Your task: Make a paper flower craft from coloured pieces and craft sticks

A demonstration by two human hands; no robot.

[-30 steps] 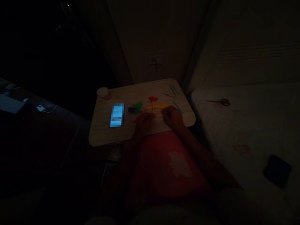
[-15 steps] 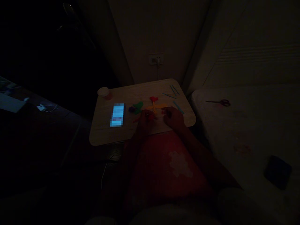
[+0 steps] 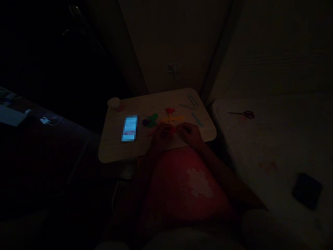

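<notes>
The scene is very dark. My left hand point(image 3: 161, 135) is closed around a small red piece that looks like modelling clay point(image 3: 172, 131), near the front of the small table point(image 3: 114, 149). My right hand point(image 3: 189, 133) has its fingertips pinched at the right side of that red piece; whether they hold a bit of their own is too dark to tell. Just beyond my hands lies an orange cross-like shape point(image 3: 177, 118) with a red lump point(image 3: 170, 110) at its top. Left of it are a green piece point(image 3: 153, 118) and a dark purple lump point(image 3: 146, 122).
A lit phone point(image 3: 129, 128) and a pale cup point(image 3: 114, 102) are on the table's left. Thin blue-green sticks point(image 3: 192, 100) and a wider blue strip point(image 3: 197, 119) lie at its right. Scissors point(image 3: 248, 114) and a dark square item point(image 3: 307, 191) rest on the pale surface to the right.
My right hand has moved left and slightly down, and its fingertips now meet the red piece at my left hand. Before, the hands were apart, with a reddish bit at the right fingertips.
</notes>
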